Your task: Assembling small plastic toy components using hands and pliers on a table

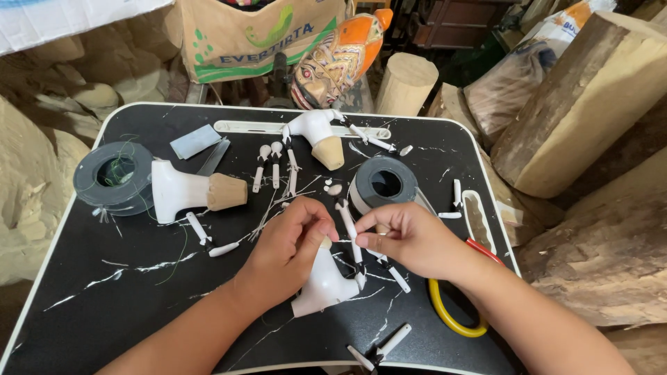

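My left hand (288, 246) grips a white-painted wooden figure body (323, 286) that rests on the black marbled tray table (125, 292). My right hand (410, 239) pinches a small thin piece, too small to identify, right beside the left fingertips above that body. Small white limb-like sticks (351, 229) lie under and around both hands. A grey tape roll (383, 184) stands just behind my right hand.
Two more white figure bodies (187, 191) (319, 135) with bare wooden ends lie farther back. Another grey roll (114, 177) sits at the left edge. Yellow-and-red handled pliers (451, 312) lie under my right wrist. A painted orange figure (340, 55), wood logs (590, 97) and a sack stand beyond.
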